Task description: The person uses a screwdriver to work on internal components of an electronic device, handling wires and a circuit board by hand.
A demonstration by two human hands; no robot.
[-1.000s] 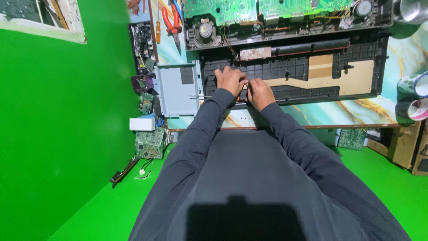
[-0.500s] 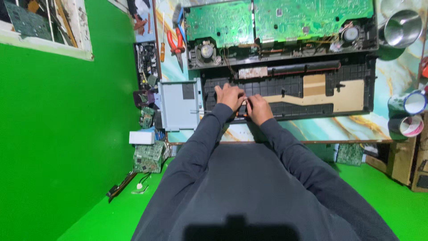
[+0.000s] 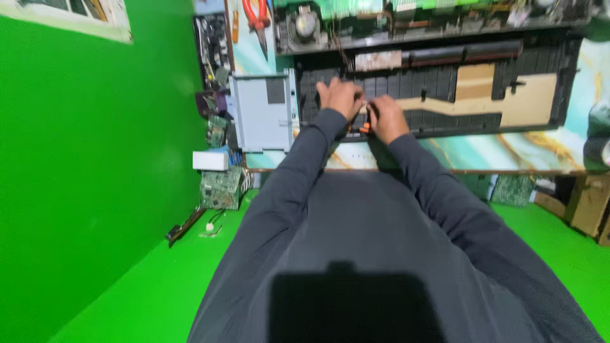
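Head view: both hands rest on the large black ribbed plastic chassis (image 3: 438, 95) lying along the near edge of the marble-patterned tabletop (image 3: 508, 152). The left hand (image 3: 340, 96) presses flat on the ribs; its grip cannot be told. The right hand (image 3: 384, 115) is curled narrowly about a small orange-tipped tool (image 3: 364, 127), though blur obscures the hold. Judged midway: green circuit boards (image 3: 356, 7) are exposed at the far edge, the chassis not yet separated. A grey metal cover plate (image 3: 264, 111) lies toward the left edge.

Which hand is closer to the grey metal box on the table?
Left. The left hand lies on the black panel just beside the grey metal box; the right hand is farther away.
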